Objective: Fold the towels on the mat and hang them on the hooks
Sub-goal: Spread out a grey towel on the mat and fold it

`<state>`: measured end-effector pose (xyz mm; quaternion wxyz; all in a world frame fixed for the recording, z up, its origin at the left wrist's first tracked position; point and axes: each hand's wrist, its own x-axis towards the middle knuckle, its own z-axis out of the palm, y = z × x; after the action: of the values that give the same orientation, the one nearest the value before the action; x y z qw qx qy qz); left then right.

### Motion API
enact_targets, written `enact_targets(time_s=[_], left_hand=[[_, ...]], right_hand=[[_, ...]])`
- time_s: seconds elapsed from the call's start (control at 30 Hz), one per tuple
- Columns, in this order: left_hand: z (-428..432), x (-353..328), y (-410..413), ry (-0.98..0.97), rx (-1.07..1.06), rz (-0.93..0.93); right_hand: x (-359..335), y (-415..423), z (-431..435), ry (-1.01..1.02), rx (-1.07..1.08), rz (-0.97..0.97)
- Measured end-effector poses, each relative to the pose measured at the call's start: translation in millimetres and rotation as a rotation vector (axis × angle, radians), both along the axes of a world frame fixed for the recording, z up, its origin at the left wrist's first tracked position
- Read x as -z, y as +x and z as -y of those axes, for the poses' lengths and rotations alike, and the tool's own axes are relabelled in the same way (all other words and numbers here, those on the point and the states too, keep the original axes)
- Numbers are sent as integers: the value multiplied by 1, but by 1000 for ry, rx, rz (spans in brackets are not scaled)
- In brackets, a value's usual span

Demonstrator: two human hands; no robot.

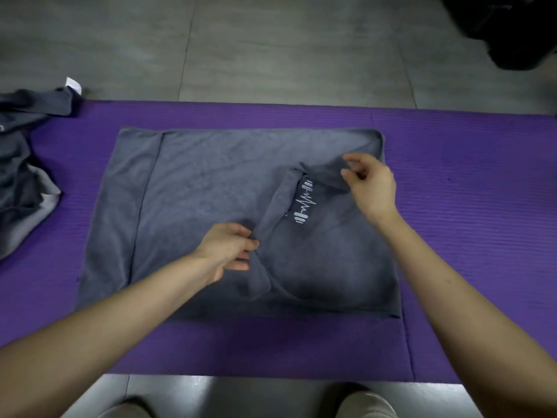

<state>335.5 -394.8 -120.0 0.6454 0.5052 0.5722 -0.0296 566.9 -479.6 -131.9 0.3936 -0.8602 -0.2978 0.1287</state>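
Head view: left hand [232,248] and right hand [372,184] pinch a flap of the part-folded grey towel [211,191] on the purple mat [467,206]; crumpled towels [21,176] at left lie unfolded, hanging likely ahead.

We lose the heap of grey towels [21,164] past the left edge, and the purple mat [452,206] runs out on both sides. The black object [512,31] at top right is cropped and too dark for us to name. The white tag [73,85] is too small to read. The lifted flap of the towel [211,182] covers the layers under it; our knees [366,404] are cut off below.
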Motion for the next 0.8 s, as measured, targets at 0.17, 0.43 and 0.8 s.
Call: enact_targets(time_s=[0.17, 0.43, 0.8], left_hand=[[-11, -56, -36, -10, -22, 99], [-49, -125, -103, 49, -92, 188], [-72, -22, -199, 28, -244, -49]], right_hand=[[-63, 3, -18, -21, -126, 113], [-169, -37, -70, 205, -474, 209], [-4, -110, -44, -633, -494, -344]])
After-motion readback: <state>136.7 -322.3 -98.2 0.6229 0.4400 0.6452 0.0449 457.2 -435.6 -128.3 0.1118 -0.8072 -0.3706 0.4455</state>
